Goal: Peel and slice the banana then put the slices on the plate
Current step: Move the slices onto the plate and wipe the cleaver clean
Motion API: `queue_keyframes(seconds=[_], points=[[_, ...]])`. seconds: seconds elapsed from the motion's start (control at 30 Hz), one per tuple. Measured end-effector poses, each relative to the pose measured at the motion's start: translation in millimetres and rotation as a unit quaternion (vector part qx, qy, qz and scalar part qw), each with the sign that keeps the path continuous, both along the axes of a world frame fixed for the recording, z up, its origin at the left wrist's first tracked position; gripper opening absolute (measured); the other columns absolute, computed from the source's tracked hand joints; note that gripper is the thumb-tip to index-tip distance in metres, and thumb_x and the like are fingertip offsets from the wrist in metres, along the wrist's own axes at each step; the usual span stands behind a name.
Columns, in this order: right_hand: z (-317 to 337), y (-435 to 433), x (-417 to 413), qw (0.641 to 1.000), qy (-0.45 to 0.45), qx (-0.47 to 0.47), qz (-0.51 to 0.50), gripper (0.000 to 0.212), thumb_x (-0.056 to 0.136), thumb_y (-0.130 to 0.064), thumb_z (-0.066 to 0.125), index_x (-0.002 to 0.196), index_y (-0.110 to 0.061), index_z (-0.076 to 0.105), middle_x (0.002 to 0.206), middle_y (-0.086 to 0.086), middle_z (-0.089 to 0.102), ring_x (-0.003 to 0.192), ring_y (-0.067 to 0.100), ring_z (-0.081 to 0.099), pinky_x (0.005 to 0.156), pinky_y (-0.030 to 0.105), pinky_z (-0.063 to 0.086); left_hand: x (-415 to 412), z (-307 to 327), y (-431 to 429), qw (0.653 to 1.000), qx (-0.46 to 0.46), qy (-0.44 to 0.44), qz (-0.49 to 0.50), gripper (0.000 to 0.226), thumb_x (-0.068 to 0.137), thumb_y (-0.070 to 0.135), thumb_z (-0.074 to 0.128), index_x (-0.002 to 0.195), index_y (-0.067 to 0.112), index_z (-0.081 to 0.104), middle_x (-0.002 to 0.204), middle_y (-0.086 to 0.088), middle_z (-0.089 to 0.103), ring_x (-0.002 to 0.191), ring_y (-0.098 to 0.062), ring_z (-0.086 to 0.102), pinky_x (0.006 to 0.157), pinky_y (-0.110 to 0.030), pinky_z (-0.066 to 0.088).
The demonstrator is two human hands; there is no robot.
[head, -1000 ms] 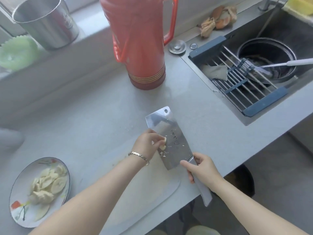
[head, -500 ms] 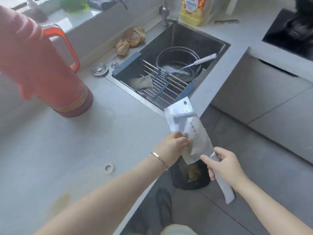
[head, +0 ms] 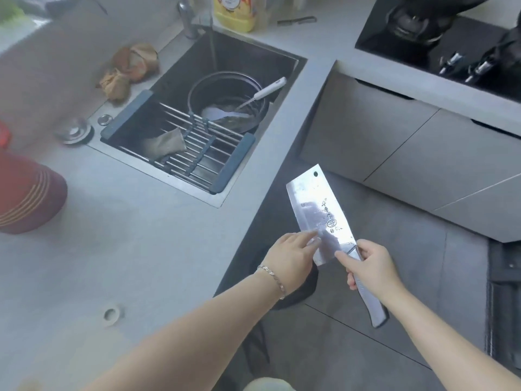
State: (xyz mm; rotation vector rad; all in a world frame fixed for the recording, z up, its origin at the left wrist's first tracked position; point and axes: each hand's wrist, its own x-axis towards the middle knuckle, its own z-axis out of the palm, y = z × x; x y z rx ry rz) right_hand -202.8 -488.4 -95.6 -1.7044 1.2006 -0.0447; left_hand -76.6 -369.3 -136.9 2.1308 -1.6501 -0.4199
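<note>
My right hand point(head: 369, 266) grips the handle of a steel cleaver point(head: 318, 210), its forefinger stretched along the base of the blade. The blade points up and away, held out past the counter edge above the dark floor. My left hand point(head: 290, 258) lies against the blade's lower left side, its fingers straight and touching the flat of the steel. No plate or banana slices are in view.
The grey counter point(head: 127, 249) fills the left. A sink point(head: 203, 119) holds a drying rack, a pot and a utensil. A red jug point(head: 25, 198) stands at far left. A black bin point(head: 296, 289) sits on the floor under my hands. A black stove point(head: 439, 38) lies at upper right.
My view has swung right, away from the plate of slices and the cutting board. Both hands carried the cleaver off the counter over the floor. My left fingers now lie straighter along the blade.
</note>
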Motion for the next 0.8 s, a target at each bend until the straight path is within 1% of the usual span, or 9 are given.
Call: queue_keyframes(seconds=[0.07, 0.13, 0.23, 0.3, 0.37, 0.47, 0.53, 0.63, 0.8], points=[[3.7, -2.1, -0.9, 1.0, 0.004, -0.003, -0.003, 0.036, 0.08, -0.012, 0.07, 0.07, 0.01, 0.044, 0.05, 0.018, 0.05, 0.035, 0.021, 0.048, 0.042, 0.03, 0.047, -6.0, 2.4, 1.6, 0.995, 0.088, -0.008, -0.045, 0.057, 0.084, 0.002, 0.054, 0.14, 0.008, 0.042, 0.152, -0.006, 0.03, 0.133, -0.013, 0.041, 0.109, -0.03, 0.033], [8.7, -4.2, -0.1, 1.0, 0.015, -0.015, 0.001, 0.035, 0.08, -0.014, 0.069, 0.073, 0.011, 0.046, 0.051, 0.018, 0.052, 0.036, 0.021, 0.05, 0.044, 0.031, 0.049, -9.0, -0.6, 4.0, 0.982, 0.167, -0.059, -0.07, 0.06, 0.093, 0.006, 0.039, 0.149, 0.008, 0.018, 0.159, 0.0, 0.001, 0.144, -0.008, 0.014, 0.116, -0.032, 0.014], [19.3, -4.9, 4.5, 0.998, 0.034, -0.046, 0.011, 0.035, 0.078, -0.017, 0.067, 0.074, 0.009, 0.045, 0.054, 0.023, 0.052, 0.036, 0.019, 0.052, 0.049, 0.036, 0.051, -6.1, 10.5, 7.9, 0.969, 0.227, -0.079, -0.057, 0.043, 0.093, 0.009, 0.039, 0.136, 0.009, 0.043, 0.151, -0.005, 0.028, 0.132, -0.02, 0.039, 0.114, -0.034, 0.018], [27.5, -2.8, 10.8, 0.995, 0.053, -0.084, 0.027, 0.034, 0.078, -0.018, 0.066, 0.071, 0.006, 0.043, 0.055, 0.023, 0.054, 0.034, 0.017, 0.051, 0.048, 0.033, 0.05, 1.8, 29.7, 9.3, 0.976, 0.201, -0.081, -0.003, 0.028, 0.093, 0.012, 0.04, 0.114, 0.01, 0.059, 0.123, -0.006, 0.055, 0.111, -0.026, 0.055, 0.102, -0.032, 0.03], [36.6, 1.1, 19.0, 0.989, 0.059, -0.126, 0.047, 0.029, 0.077, -0.018, 0.066, 0.069, 0.001, 0.046, 0.054, 0.012, 0.054, 0.037, 0.019, 0.054, 0.043, 0.026, 0.044, 14.0, 53.1, 9.3, 0.978, 0.182, -0.082, 0.064, 0.02, 0.094, 0.018, 0.042, 0.101, 0.011, 0.058, 0.106, -0.005, 0.059, 0.1, -0.026, 0.057, 0.088, -0.03, 0.035], [51.5, 10.9, 37.1, 0.973, 0.076, -0.187, 0.111, 0.014, 0.075, -0.018, 0.064, 0.07, -0.012, 0.052, 0.063, 0.008, 0.058, 0.064, 0.034, 0.058, 0.05, 0.029, 0.039, 34.1, 86.1, 16.2, 0.969, 0.193, -0.042, 0.147, 0.01, 0.087, 0.005, 0.045, 0.089, 0.014, 0.048, 0.101, -0.006, 0.055, 0.098, -0.027, 0.056, 0.07, -0.029, 0.034], [65.5, 22.6, 54.4, 0.962, 0.077, -0.202, 0.164, 0.004, 0.075, -0.014, 0.059, 0.076, -0.015, 0.056, 0.072, 0.007, 0.062, 0.072, 0.034, 0.057, 0.055, 0.032, 0.042, 47.4, 99.3, 33.7, 0.963, 0.212, 0.007, 0.168, 0.025, 0.082, -0.005, 0.048, 0.097, 0.015, 0.049, 0.116, -0.004, 0.05, 0.105, -0.028, 0.055, 0.069, -0.028, 0.038], [90.2, 47.3, 85.7, 0.929, 0.076, -0.241, 0.272, 0.006, 0.081, -0.013, 0.059, 0.082, -0.016, 0.054, 0.076, 0.005, 0.06, 0.069, 0.027, 0.053, 0.053, 0.028, 0.04, 63.6, 111.9, 77.6, 0.951, 0.227, 0.049, 0.204, 0.05, 0.084, -0.001, 0.051, 0.129, 0.02, 0.046, 0.143, 0.002, 0.034, 0.121, -0.025, 0.048, 0.088, -0.03, 0.043], [116.8, 118.9, 138.4, 0.839, 0.027, -0.294, 0.457, 0.014, 0.089, -0.019, 0.057, 0.099, -0.012, 0.051, 0.092, 0.007, 0.066, 0.079, 0.029, 0.062, 0.062, 0.033, 0.05, 84.1, 126.4, 189.0, 0.898, 0.201, 0.079, 0.384, 0.031, 0.092, 0.019, 0.045, 0.122, 0.023, 0.053, 0.131, 0.004, 0.051, 0.115, -0.02, 0.053, 0.088, -0.027, 0.043]])
